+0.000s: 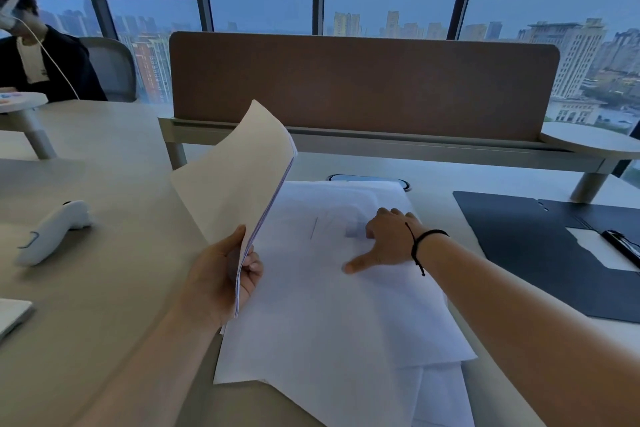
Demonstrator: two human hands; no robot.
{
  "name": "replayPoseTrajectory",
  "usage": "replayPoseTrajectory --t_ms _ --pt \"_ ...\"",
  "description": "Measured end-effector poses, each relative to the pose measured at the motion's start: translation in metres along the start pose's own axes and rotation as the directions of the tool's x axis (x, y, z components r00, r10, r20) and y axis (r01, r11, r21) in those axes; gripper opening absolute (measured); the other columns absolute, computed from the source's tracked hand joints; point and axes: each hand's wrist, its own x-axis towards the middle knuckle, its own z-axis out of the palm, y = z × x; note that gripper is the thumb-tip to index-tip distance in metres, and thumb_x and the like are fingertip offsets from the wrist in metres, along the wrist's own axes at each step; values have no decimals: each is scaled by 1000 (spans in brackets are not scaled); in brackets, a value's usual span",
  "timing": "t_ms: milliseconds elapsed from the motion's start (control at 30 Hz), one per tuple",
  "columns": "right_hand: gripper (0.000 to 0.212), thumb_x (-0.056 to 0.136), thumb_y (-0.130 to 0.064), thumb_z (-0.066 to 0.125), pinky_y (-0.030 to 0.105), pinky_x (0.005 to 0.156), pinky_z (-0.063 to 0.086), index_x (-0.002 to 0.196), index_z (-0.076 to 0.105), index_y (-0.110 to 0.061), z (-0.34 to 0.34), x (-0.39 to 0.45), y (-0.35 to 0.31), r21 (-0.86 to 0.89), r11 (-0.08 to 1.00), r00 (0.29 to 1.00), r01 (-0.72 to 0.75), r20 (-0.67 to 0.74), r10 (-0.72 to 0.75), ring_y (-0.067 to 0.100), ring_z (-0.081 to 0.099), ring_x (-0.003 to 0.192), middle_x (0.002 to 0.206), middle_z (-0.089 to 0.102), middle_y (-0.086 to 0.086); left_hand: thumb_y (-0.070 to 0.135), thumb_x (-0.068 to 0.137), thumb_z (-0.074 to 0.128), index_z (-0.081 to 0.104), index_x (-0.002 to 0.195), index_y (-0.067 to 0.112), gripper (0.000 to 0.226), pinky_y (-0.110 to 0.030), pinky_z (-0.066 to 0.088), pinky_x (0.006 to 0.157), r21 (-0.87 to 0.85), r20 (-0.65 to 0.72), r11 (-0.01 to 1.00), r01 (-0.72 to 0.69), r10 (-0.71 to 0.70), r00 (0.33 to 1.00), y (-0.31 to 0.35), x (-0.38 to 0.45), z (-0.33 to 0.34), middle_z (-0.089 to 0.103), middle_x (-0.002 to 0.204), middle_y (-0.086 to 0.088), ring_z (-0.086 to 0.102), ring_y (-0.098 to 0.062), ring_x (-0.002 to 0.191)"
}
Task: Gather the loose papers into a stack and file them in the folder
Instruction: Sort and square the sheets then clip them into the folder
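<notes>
My left hand grips a thin bundle of white papers by its lower edge, holding it upright and tilted above the desk. Several loose white sheets lie overlapped and askew on the desk in front of me. My right hand rests flat on the top sheet, fingers spread, a black cord around the wrist. The dark folder lies open on the desk at the right, with a white sheet and a black clip inside it.
A brown divider panel on a raised shelf stands across the back of the desk. A white handheld controller lies at the left. A person sits at the far left behind another desk. A cable port sits behind the sheets.
</notes>
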Motion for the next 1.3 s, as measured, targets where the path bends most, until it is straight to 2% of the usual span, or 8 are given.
replayPoseTrajectory --t_ms 100,233,400,667,800,967,1100,1300 --pt "66 65 -78 73 31 68 33 63 30 -28 -5 -8 -4 107 994 1000 21 -25 -18 16 43 71 72 38 -9 15 69 74 61 87 12 23 -18 43 38 35 -1 998 -44 44 999 4 -4 1 52 48 2 47 -10 33" --pt "41 87 -42 70 30 58 36 63 43 -23 -7 -37 11 369 924 969 -103 -172 177 26 57 80 70 48 -7 28 90 63 72 92 14 17 -27 51 60 224 -62 962 -154 172 983 20 -7 -5 70 68 2 65 -13 51" --pt "16 93 -24 69 36 67 63 103 71 -11 10 -111 27 875 426 946 -229 97 309 27 76 80 92 79 8 36 68 78 75 108 12 46 -43 45 105 480 -64 859 -177 235 970 29 -14 1 75 112 -7 70 -24 103" --pt "54 89 -52 69 30 55 60 94 73 2 26 -161 18 871 348 916 -347 234 327 22 69 54 75 79 13 24 91 66 75 98 14 15 -31 54 71 776 -45 628 -58 147 988 -2 -22 45 78 92 -1 74 -19 80" --pt "49 90 -41 71 61 89 58 107 65 4 45 -157 37 986 111 766 -121 22 642 28 62 73 78 61 11 35 90 68 71 108 12 30 -39 58 73 862 -49 507 21 41 998 0 -21 61 78 100 -9 75 -29 87" --pt "82 95 -30 69 53 101 54 160 19 -27 43 -150 23 893 -440 785 93 206 585 31 55 129 136 50 5 45 90 65 69 114 9 44 -49 58 86 920 -114 368 137 -83 990 -10 -18 79 76 108 -14 74 -35 94" --pt "76 97 -21 67 52 104 53 159 23 -18 46 -146 22 877 -474 790 86 230 568 28 63 116 109 59 7 41 86 71 71 113 6 44 -53 56 90 954 -99 281 107 -42 994 -30 -15 83 76 106 -14 74 -35 93" --pt "90 85 -25 77 52 113 44 158 26 -13 60 -146 26 931 -362 856 36 158 491 33 58 129 144 57 14 25 80 76 60 124 19 47 -44 54 94 994 102 26 -102 -2 995 -41 -16 80 70 120 -2 68 -23 104"
